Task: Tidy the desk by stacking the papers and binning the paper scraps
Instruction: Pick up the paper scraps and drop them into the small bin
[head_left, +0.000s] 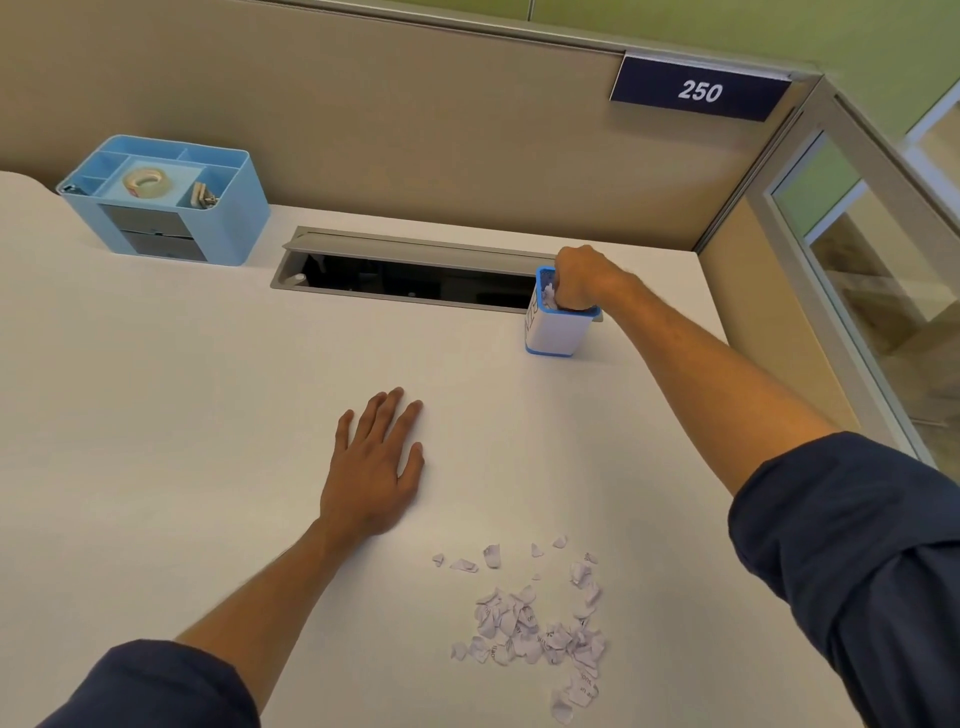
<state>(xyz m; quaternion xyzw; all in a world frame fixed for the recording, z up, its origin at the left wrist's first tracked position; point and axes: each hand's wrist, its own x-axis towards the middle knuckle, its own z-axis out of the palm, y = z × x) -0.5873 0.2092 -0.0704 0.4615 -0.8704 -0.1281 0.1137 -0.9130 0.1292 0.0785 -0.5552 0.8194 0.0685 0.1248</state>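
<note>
**Scraps lie near the body, bin stands far off to the right**

The right hand (579, 280) is curled into the mouth of the small white bin with a blue rim and base (558, 332), at the far side of the white table (156, 415), just in front of the grey cable trough (415, 260). Its fingers are bunched down inside the rim among white paper bits; whether they are gripping paper or have let it go I cannot tell.

The left hand (376, 467) lies flat on the table, fingers straight, holding nothing.

The loose heap of torn white paper scraps with printed text (540, 623) sits near the table's front edge, well apart from the bin and close to the person. From the right hand it lies straight back toward the body; from the left hand it is to the right and nearer the body. The left hand looks the closer of the two to the heap, though the bin is on the right arm's side.

No sheets for stacking are in view. A light blue plastic desk organiser (171, 208) stands at the far left.
</note>
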